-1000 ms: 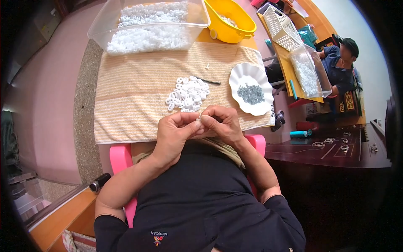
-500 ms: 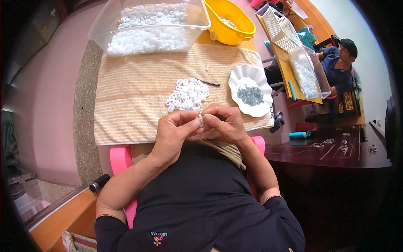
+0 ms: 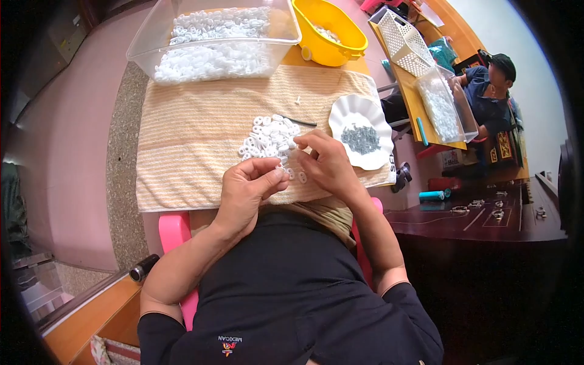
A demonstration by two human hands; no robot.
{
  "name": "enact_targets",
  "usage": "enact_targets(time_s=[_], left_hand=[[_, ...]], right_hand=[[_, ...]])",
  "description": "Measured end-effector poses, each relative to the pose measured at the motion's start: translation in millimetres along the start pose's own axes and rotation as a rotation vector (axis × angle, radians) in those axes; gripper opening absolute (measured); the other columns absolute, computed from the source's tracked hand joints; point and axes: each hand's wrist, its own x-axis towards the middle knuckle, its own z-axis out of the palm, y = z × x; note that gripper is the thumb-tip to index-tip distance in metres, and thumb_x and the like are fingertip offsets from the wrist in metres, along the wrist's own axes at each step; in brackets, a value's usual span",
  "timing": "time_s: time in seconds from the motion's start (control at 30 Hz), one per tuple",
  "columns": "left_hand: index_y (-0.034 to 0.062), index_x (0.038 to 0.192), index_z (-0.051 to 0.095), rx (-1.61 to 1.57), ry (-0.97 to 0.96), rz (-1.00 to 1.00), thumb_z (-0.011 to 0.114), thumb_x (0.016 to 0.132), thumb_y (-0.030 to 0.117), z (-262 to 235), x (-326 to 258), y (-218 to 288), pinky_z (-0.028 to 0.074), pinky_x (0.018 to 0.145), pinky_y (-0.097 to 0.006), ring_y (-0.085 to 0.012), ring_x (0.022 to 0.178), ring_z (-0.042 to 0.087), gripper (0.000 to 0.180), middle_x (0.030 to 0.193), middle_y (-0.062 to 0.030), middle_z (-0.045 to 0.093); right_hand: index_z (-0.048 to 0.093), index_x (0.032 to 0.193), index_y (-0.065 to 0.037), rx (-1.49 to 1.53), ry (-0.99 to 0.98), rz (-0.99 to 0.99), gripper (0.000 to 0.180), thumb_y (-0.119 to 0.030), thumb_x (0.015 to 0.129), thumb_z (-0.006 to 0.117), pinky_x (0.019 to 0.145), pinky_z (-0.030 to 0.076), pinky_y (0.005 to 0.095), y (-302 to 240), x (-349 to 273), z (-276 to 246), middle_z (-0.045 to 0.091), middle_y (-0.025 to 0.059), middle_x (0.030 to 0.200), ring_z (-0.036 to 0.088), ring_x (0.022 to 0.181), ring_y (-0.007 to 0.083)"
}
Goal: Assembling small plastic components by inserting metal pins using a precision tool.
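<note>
My left hand [image 3: 249, 188] pinches a small white plastic piece [image 3: 280, 168] between thumb and fingertips, and the fingers partly cover it. My right hand [image 3: 326, 159] hovers at the right side of a heap of white oval plastic pieces [image 3: 266, 137], with fingers bent and apart; nothing shows between them. A loose white oval piece [image 3: 302, 177] lies on the striped towel [image 3: 194, 152] below that hand. Right of the heap, a white scalloped dish [image 3: 342, 112] holds many small dark grey parts [image 3: 360, 139]. A thin black stick-like tool [image 3: 299, 121] lies behind the heap.
At the far side stand a clear bin [image 3: 137, 52] of white pieces and a yellow tub [image 3: 316, 48]. One tiny white piece [image 3: 298, 100] lies alone on the towel. At right, another person [image 3: 490, 91] sits by a table with a clear bin [image 3: 465, 115] and a white perforated basket [image 3: 404, 45].
My hands were together over one small piece; my right hand has moved away, up and to the right beside the heap. Loose oval pieces now show beneath it. My left hand keeps its pinch.
</note>
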Motion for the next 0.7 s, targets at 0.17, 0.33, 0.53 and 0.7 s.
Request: enact_targets(time_s=[0.17, 0.33, 0.53, 0.7], left_hand=[[-0.0021, 0.102, 0.061, -0.001, 0.005, -0.001, 0.063, 0.087, 0.000, 0.5, 0.0, 2.0, 0.058, 0.077, -0.027, -0.0167, 0.084, 0.067, 0.015, 0.093, -0.0098, 0.066], [-0.0022, 0.102, 0.061, -0.012, -0.003, 0.001, 0.064, 0.087, -0.001, -0.1, 0.3, 2.7, 0.058, 0.077, -0.027, -0.0168, 0.083, 0.066, 0.015, 0.092, -0.0094, 0.065], [-0.0022, 0.102, 0.061, -0.009, 0.006, -0.003, 0.064, 0.086, -0.001, 0.4, -0.1, 2.4, 0.058, 0.076, -0.027, -0.0169, 0.083, 0.066, 0.016, 0.092, -0.0093, 0.065], [-0.0017, 0.102, 0.061, -0.017, 0.002, -0.007, 0.064, 0.086, -0.001, 0.2, -0.2, 1.3, 0.058, 0.076, -0.027, -0.0167, 0.083, 0.066, 0.016, 0.091, -0.0093, 0.065]], right_hand=[[0.065, 0.103, -0.006, -0.209, 0.017, -0.040, 0.021, -0.016, 0.084, 0.064, 0.072, 0.051, 0.0446, 1.0, 7.1, 3.5, 0.063, 0.0152, 0.098, 0.063, 0.081, 0.0368], [0.067, 0.097, -0.007, -0.253, 0.021, -0.031, 0.016, -0.017, 0.084, 0.064, 0.071, 0.052, 0.0432, 0.9, 7.6, 8.0, 0.063, 0.0143, 0.095, 0.064, 0.078, 0.0367], [0.067, 0.093, -0.006, -0.162, 0.116, -0.099, 0.012, -0.012, 0.083, 0.065, 0.069, 0.053, 0.0410, 5.7, 4.4, 7.3, 0.064, 0.0142, 0.094, 0.064, 0.078, 0.0359], [0.066, 0.094, -0.003, 0.002, 0.158, -0.068, 0.012, -0.009, 0.084, 0.065, 0.066, 0.052, 0.0362, 4.3, 1.9, 5.4, 0.066, 0.0153, 0.087, 0.066, 0.073, 0.0293]])
